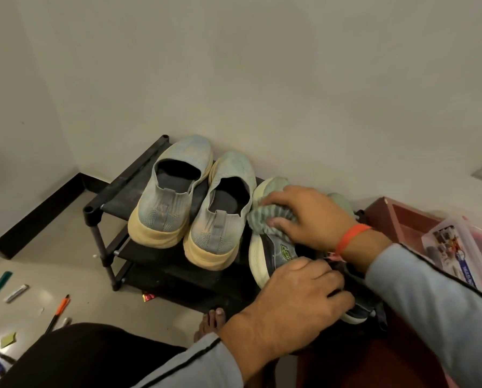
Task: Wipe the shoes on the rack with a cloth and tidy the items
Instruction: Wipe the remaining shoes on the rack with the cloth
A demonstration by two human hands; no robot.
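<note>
A black shoe rack [116,189] stands against the wall. On its top shelf sit two grey-blue slip-on shoes, the left shoe [172,189] and the right shoe [223,211], heels toward me. To their right lies a dark sneaker with a pale sole [265,256]. My right hand [309,217] presses a grey-green cloth [265,217] onto the sneaker's front. My left hand [293,298] grips the sneaker's heel end. Another pale shoe [343,203] shows partly behind my right hand.
Pens [59,310], a marker [15,292] and small scraps lie on the floor at lower left. A reddish wooden unit [393,217] with a clear plastic box [458,247] stands at the right. My bare foot [210,320] rests by the rack's base.
</note>
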